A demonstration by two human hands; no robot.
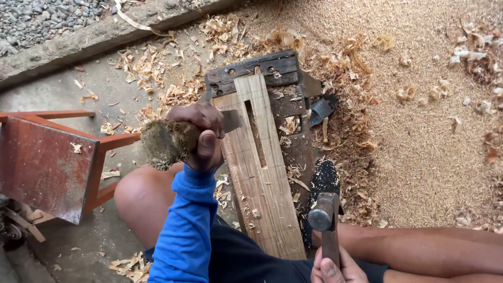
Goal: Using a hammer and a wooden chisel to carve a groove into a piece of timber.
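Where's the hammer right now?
In the head view, the hammer is low and right of centre, held in the right hand, beside the slotted plank.

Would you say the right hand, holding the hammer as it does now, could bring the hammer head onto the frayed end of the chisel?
Probably yes. The right hand grips the hammer low beside the plank, and nothing stands between it and the chisel's frayed end, which juts out clear of the left hand.

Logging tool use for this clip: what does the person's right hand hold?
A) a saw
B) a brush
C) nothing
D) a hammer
D: the right hand grips a wooden handle topped by a metal hammer head, raised beside the slotted plank.
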